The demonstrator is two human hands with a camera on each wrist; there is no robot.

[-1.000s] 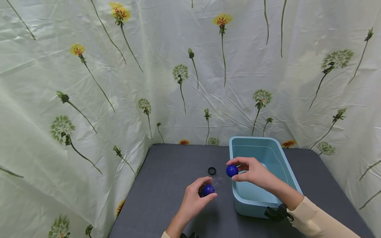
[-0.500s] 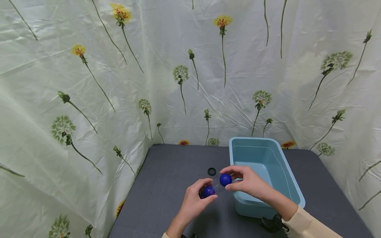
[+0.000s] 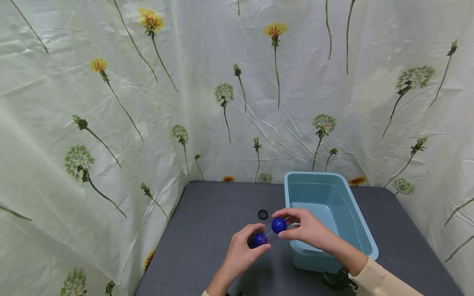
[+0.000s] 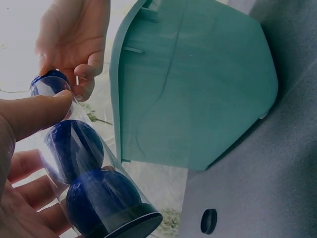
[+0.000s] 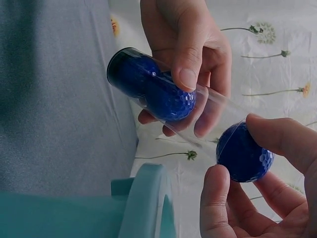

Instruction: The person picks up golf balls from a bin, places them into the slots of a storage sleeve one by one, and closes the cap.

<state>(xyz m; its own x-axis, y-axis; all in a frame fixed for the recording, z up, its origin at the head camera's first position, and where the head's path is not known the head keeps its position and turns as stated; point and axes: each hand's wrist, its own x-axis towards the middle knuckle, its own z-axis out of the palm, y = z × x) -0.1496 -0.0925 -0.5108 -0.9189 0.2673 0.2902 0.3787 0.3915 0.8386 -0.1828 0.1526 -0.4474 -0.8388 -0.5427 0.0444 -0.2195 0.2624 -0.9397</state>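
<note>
Flower-printed cloth (image 3: 237, 90) hangs behind a dark grey surface (image 3: 214, 209), on which a blue-green bin (image 3: 314, 263) stands towards the person's right. The left hand (image 3: 242, 246) is clamped round a clear tube (image 4: 94, 148), thumb on one side and fingers on the other; the right hand (image 3: 307, 228), partly above the near side of the bin, pinches a blue ball (image 5: 242, 153) between thumb and fingertips. The tube lies within the left hand's grasp, tilted, its dark-based end lower and its mouth facing the right hand. It appears light and thin-walled, probably stiff but liable to flex if squeezed, and smooth enough to slip; the mid-length seems the best place to hold, leaving the mouth unobstructed. Two further blue balls (image 5: 171, 101) sit inside it, one against the other at the base end. The pinched ball is at the tube's mouth; whether it is partly inside cannot be told. Its dimpled surface suggests a hard, light body, inclined to roll, best taken across its widest part. A small black cap (image 3: 263, 214) lies on the surface beyond the hands, left of the bin
</note>
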